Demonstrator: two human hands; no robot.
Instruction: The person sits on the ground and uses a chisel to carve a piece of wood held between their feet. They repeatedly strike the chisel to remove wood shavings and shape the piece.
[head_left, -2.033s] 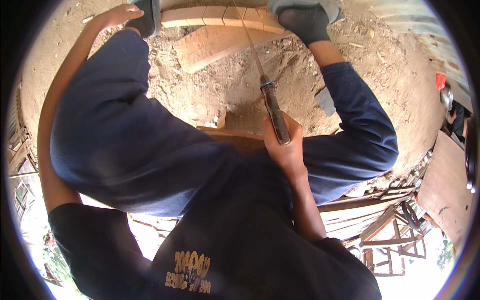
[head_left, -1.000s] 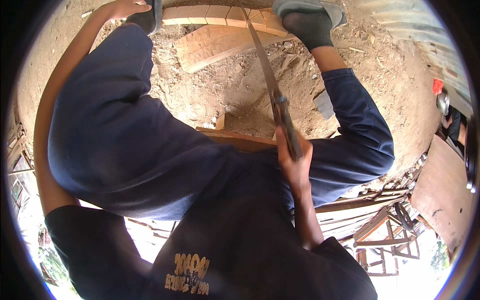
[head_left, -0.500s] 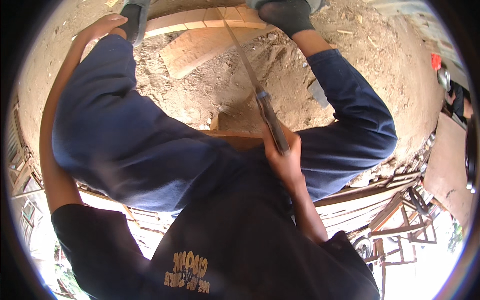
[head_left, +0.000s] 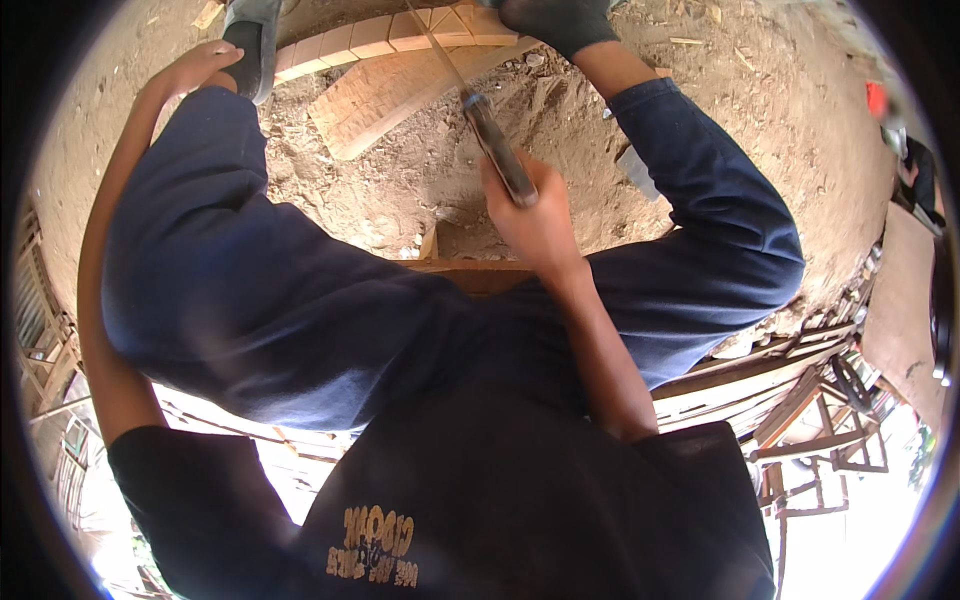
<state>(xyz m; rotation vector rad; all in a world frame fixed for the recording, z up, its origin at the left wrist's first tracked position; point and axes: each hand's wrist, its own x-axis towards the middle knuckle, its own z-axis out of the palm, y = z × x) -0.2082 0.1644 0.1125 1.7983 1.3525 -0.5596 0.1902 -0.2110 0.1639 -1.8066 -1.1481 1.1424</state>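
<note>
Your right hand grips the saw across the curved wood; your left hand, grip unclear, is beside your foot.

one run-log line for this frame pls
right hand: grips saw | blade: crosses lined board in view, contact unclear | left hand: by left foot

The saw has a dull metal blade and scuffed handle; beam and board are bare matt wood, trousers matt cloth, the ground rough earth.
</note>
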